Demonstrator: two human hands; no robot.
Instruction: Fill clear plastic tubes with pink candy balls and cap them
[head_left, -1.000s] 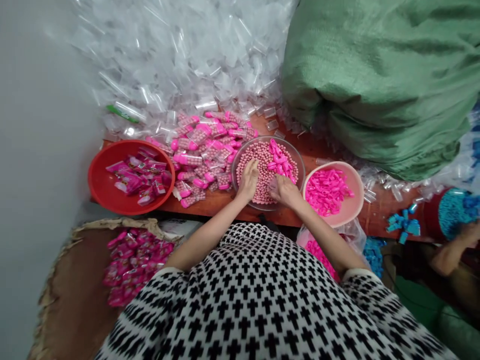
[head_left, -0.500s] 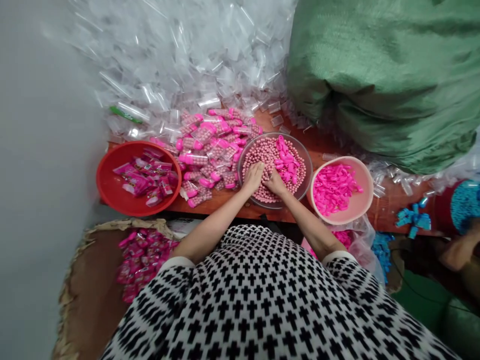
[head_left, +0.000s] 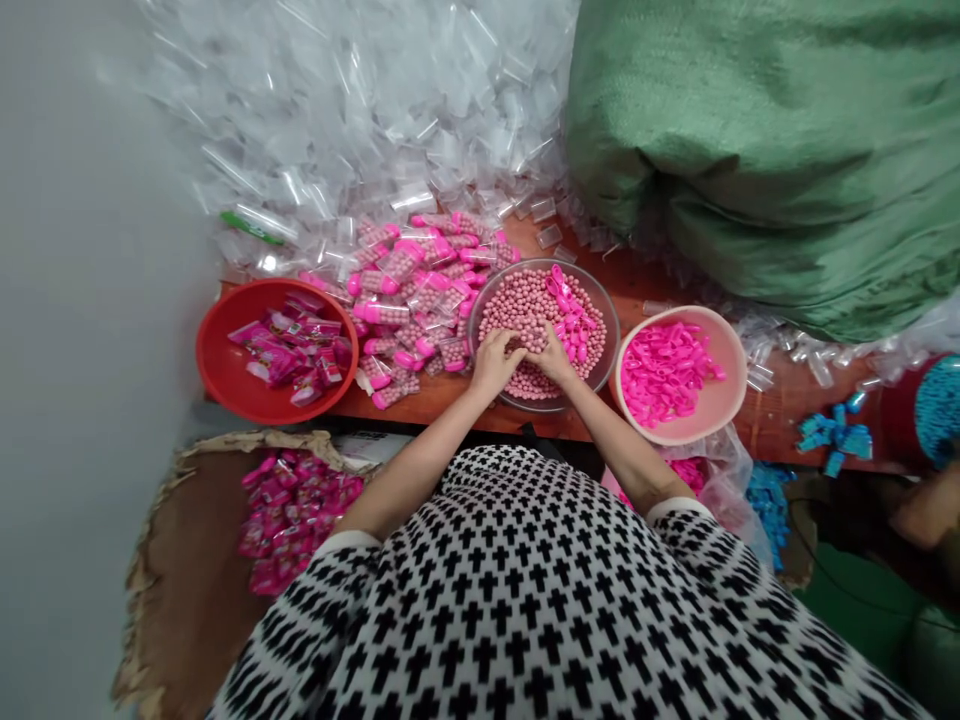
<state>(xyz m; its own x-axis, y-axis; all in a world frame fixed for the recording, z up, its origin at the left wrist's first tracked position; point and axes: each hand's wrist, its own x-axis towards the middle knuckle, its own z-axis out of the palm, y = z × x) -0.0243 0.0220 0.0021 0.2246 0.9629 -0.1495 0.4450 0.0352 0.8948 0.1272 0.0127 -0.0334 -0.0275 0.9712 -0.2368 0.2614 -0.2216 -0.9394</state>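
Both of my hands meet over a clear round bowl (head_left: 480, 378) of small pink beads (head_left: 517, 300). My left hand (head_left: 495, 362) has its fingers curled at the near left of the beads. Facing it, my right hand (head_left: 553, 358) is bent inward with its fingertips close to the left ones. What they grip between them is too small and covered to make out. Bright pink plastic pieces (head_left: 576, 325) lie on the beads at the bowl's right. Left of the bowl are piled clear tubes with pink caps (head_left: 420, 290), filled with beads.
A red basin (head_left: 217, 385) of pink packets stands left, a pale pink basin (head_left: 729, 385) of pink plastic pieces right. Empty clear tubes (head_left: 337, 110) heap up behind. A green sack (head_left: 765, 170) bulges at back right. Another person's arm (head_left: 926, 510) shows at far right.
My hands have come up slightly from the beads, and their fingers have drawn together over the bowl. The view has shifted slightly.
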